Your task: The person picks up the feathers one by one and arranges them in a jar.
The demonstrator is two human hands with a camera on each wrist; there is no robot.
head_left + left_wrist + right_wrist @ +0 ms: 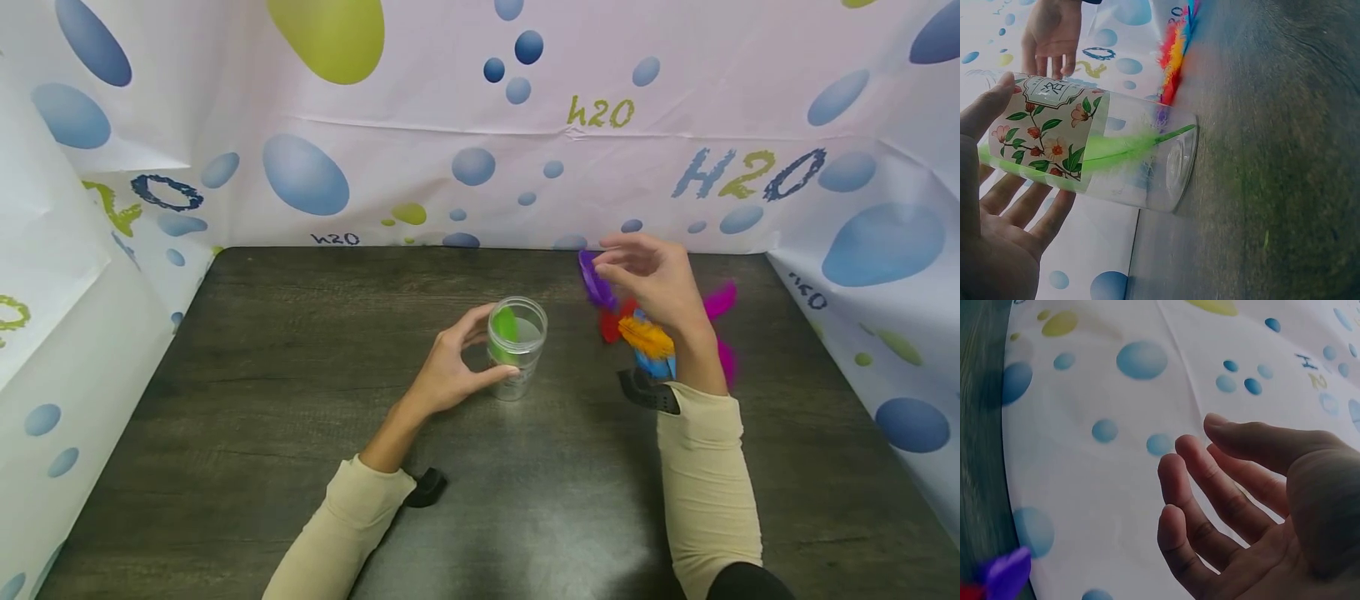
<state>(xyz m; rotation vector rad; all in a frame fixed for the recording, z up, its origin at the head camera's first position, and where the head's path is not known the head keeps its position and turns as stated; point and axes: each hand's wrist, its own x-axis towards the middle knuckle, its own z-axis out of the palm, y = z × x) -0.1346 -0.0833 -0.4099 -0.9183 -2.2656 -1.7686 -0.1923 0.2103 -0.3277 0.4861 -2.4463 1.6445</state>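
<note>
My left hand point(453, 367) grips a clear glass jar point(529, 360), with the thumb on one side and the fingers around the other. The jar stands upright and uncapped on the table, and its flowered label point(1047, 128) shows in the left wrist view. Inside it leans a green feather point(1119, 150), quill end near the bottom. Over the loose feathers hovers my right hand point(654, 279), fingers loosely bent with nothing between them. Below and around it lie an orange feather point(647, 337), a purple one point(596, 282), a red one point(611, 325), plus blue and magenta ones, partly hidden by the arm.
The dark wood-look table point(300, 350) is bordered at the back and sides by a white printed sheet point(420, 108) with blue and green drops. Black straps point(426, 488) sit at both wrists.
</note>
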